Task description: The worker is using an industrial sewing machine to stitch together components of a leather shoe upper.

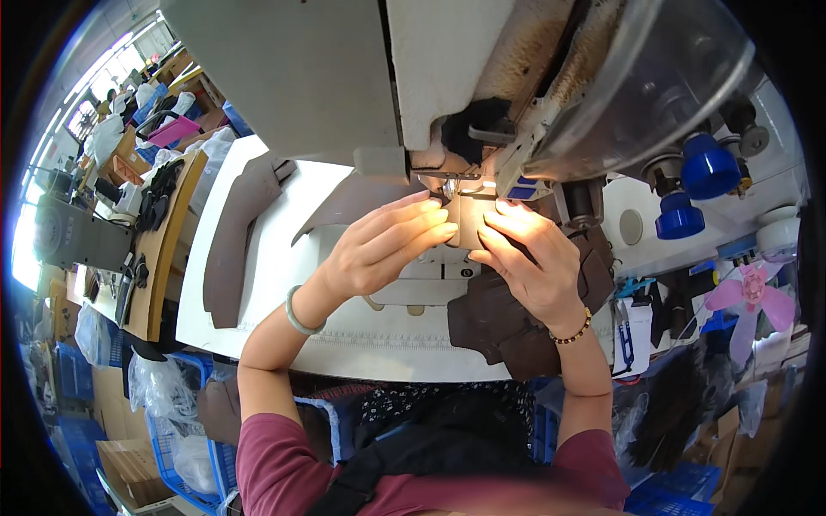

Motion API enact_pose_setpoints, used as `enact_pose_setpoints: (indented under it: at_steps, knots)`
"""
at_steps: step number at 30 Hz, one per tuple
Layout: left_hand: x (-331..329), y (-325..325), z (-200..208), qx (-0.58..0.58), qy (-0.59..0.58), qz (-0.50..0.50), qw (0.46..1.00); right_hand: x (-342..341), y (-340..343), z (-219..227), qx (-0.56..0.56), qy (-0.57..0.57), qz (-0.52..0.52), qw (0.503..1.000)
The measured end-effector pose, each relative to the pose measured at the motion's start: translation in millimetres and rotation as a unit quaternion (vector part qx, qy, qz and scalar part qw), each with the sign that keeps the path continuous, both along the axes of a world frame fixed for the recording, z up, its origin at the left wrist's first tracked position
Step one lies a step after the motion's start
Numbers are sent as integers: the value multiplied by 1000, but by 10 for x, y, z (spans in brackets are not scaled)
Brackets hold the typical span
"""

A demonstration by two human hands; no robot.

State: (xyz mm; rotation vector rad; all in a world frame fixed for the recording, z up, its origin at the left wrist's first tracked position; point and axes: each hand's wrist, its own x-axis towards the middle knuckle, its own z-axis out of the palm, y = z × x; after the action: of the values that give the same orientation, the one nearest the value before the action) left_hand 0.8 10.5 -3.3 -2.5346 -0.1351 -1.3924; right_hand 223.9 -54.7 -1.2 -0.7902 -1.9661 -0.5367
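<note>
Under the needle area of a sewing machine, a small brown piece of material lies lit by the lamp. My left hand holds its left edge, fingers close together. On the other edge my right hand grips it with bent fingers; the fingertips are partly lost in glare. A pile of dark brown cut pieces sits beneath my right hand and wrist. To the left, a long brown strip and a curved brown piece rest on the white sewing table.
Blue thread-tension knobs and a clear plastic cover jut out at upper right. Blue thread snips lie near a pink fan. A blue basket stands below left, and a wooden-edged table is beyond.
</note>
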Motion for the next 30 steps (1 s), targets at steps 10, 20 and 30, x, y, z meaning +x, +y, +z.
enact_pose_setpoints:
  at_steps: [10,20,30]
  knots:
    - [-11,39,-21,5,5,-8,1000,8,12,-28,-37,14,-13,999]
    - [-21,82,-8,-40,16,-7,999,-6,67,-52,-26,43,-7,999]
    - [-12,143,1,-38,-4,-15,999,17,62,-59,-82,82,-57,992]
